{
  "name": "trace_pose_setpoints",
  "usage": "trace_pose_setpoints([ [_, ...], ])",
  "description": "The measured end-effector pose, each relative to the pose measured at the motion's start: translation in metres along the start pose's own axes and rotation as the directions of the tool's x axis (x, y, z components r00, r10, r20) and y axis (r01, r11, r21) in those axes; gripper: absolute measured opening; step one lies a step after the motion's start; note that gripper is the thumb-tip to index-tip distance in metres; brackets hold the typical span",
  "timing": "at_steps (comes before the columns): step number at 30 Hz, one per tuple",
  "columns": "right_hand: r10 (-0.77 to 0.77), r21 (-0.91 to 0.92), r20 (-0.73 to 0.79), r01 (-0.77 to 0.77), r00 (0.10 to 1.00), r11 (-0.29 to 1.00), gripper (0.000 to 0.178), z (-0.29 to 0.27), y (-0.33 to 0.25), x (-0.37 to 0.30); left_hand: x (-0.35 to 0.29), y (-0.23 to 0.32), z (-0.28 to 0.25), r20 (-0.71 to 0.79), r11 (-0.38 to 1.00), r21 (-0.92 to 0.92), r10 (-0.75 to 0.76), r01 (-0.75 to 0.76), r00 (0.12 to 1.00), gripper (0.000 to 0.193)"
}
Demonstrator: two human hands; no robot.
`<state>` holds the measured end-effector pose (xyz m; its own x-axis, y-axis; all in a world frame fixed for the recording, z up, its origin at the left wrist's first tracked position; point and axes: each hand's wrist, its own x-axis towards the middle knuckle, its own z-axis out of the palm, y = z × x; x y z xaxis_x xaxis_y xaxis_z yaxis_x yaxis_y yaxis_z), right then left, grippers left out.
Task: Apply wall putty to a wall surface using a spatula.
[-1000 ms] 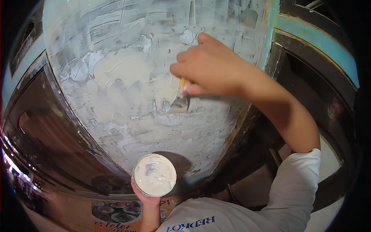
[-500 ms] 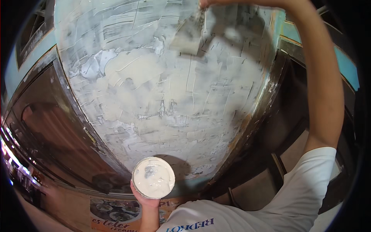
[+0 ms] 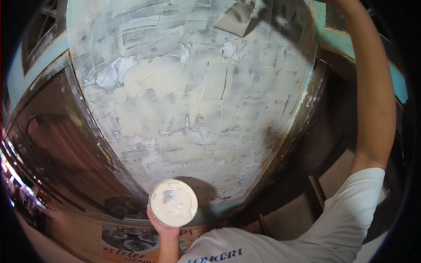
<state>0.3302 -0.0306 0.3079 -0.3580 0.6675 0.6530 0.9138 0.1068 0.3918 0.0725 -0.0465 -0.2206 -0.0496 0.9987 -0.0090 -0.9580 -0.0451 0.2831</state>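
Note:
My left hand point(image 3: 166, 229) is closed around the lower side of a round tub point(image 3: 151, 208), held up in front of the wall. Smooth off-white filler point(image 3: 180, 209) lies inside, with a greyish hollow on its left side. High on the wall, a wide flat putty knife point(image 3: 237, 19) shows its blade, smeared with grey, its upper part cut off by the picture's top edge. My right arm reaches up along the right side, and its hand is beyond the top edge. The wall point(image 3: 197, 87) carries uneven, streaky layers of white and grey filler with ridges.
Dark wooden door frames flank the wall, with a brown panelled door point(image 3: 66, 149) on the left. Dark wooden furniture point(image 3: 289, 215) stands at the lower right. A printed orange banner point(image 3: 131, 243) is below the tub. My arm casts a shadow at the upper right.
The putty knife has moved up and to the right, and my right hand has gone out of the top of the picture. The tub has stayed nearly still.

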Motion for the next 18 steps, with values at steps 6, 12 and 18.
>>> trace_pose_setpoints([
  [6, -0.171, 0.297, -0.059, 0.181, 0.983, 0.938, 0.037, 0.078, -0.002, -0.026, 0.004, 0.0, 0.004, 0.053, 1.0, 0.011, -0.008, 0.007, 0.999, 0.064],
  [12, -0.469, 0.107, -0.172, 0.489, 0.866, 0.866, 0.033, 0.14, -0.008, -0.049, 0.003, -0.004, 0.012, 0.11, 0.998, 0.022, -0.056, 0.054, 0.992, 0.06],
  [18, -0.222, -0.035, -0.219, 0.22, 0.95, 0.975, 0.032, 0.076, 0.056, -0.024, 0.003, -0.009, 0.008, 0.086, 0.999, 0.039, -0.018, 0.015, 0.996, 0.059],
])
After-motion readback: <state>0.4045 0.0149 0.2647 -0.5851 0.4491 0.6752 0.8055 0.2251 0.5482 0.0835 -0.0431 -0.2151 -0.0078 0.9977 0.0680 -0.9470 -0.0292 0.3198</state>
